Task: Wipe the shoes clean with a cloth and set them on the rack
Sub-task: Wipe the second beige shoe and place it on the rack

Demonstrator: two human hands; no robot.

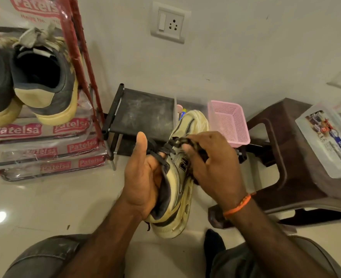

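Wiping step is underway: right hand (211, 163) is pressing a dark bunched cloth (187, 143) against the laces and side of the cream sneaker (177, 189), fingers curled round the cloth. Left hand (143, 177) is gripping the sneaker at its collar, fingers tucked into the opening, thumb sticking up straight. Sneaker is being held in the air above the floor (45, 207), toe pointing away toward the low black rack (141, 113) by the wall. Another pair of shoes (35, 81) is sitting on the red rack (81, 63) at the left edge. Next move, by my judgement: rotating the sneaker to reach unwiped sides, then setting it on a rack shelf, needing a steady left-hand hold.
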